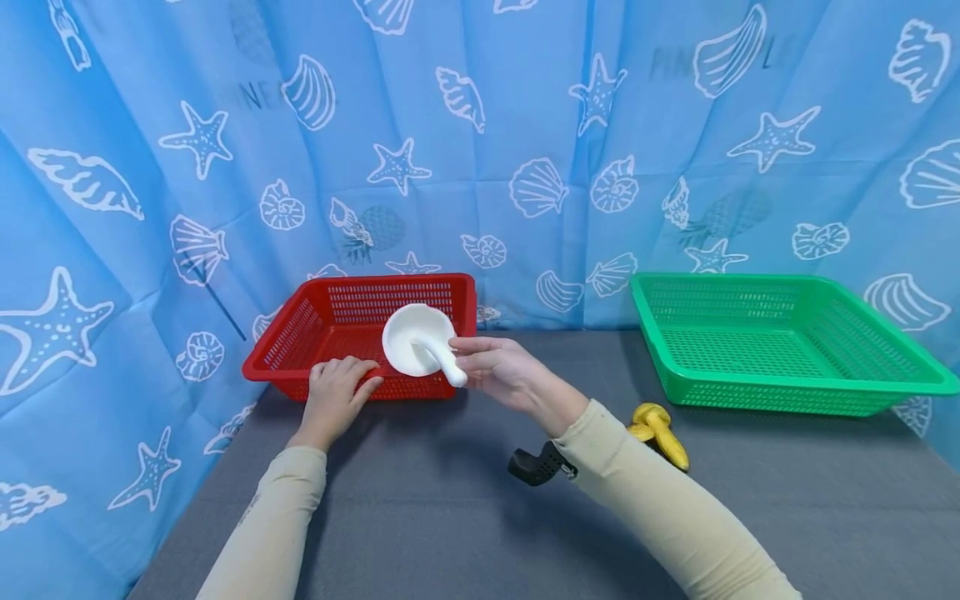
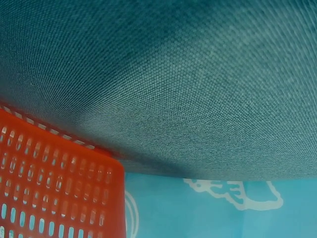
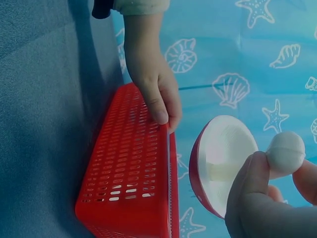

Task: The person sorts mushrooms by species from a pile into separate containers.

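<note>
A toy mushroom point(image 1: 405, 352) with a white underside and stem is held up over the front right of the red basket point(image 1: 352, 388). In the right wrist view, the back of the mushroom's cap point(image 3: 194, 166) is red. My right hand point(image 1: 501, 373) pinches its stem between thumb and fingers. My left hand point(image 1: 333, 402) grips the basket's front rim; the right wrist view has its thumb outside and its fingers over the edge. Only the basket's slotted wall point(image 2: 59, 183) and the cloth appear in the left wrist view, without the hand.
A green basket point(image 1: 772, 397) stands at the back right. Yellow toy mushrooms point(image 1: 663, 433) lie on the grey cloth point(image 1: 442, 533) in front of it, partly behind my right sleeve. A blue curtain point(image 1: 510, 150) with white shells hangs along the back and left.
</note>
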The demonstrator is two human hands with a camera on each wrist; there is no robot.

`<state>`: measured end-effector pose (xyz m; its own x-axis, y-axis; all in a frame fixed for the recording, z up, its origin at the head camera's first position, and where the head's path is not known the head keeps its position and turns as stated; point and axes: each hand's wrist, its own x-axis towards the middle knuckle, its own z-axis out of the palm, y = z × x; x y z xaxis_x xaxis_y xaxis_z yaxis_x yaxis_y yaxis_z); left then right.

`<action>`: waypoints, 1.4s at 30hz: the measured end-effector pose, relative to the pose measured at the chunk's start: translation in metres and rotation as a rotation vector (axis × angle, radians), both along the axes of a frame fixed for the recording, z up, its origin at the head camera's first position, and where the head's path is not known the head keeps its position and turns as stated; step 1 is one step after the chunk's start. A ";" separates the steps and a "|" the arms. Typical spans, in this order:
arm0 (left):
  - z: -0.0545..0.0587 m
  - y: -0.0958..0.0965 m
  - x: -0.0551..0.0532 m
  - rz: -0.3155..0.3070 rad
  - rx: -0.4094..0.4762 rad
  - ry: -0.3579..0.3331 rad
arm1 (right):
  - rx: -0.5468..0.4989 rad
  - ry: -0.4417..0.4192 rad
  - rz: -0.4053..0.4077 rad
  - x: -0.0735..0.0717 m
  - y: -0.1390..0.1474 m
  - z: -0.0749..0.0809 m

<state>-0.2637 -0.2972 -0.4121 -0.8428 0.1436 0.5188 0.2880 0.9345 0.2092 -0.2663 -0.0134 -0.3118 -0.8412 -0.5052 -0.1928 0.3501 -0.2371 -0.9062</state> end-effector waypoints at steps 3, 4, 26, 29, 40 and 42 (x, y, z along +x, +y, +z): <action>0.000 0.000 0.000 0.004 -0.007 -0.001 | -0.004 -0.012 -0.010 -0.001 -0.003 0.000; 0.000 0.000 -0.001 0.005 -0.011 -0.001 | -0.009 -0.012 -0.011 -0.002 -0.004 0.000; 0.000 -0.001 0.000 0.003 -0.022 0.012 | -0.023 -0.049 -0.058 -0.025 -0.033 -0.011; 0.000 -0.001 0.000 0.009 -0.023 0.009 | -0.021 -0.059 -0.068 -0.029 -0.039 -0.012; -0.002 -0.001 -0.002 0.005 -0.023 0.044 | -0.014 -0.070 -0.120 -0.039 -0.061 -0.012; -0.001 -0.001 -0.002 0.008 -0.020 0.038 | -0.010 -0.069 -0.124 -0.041 -0.064 -0.013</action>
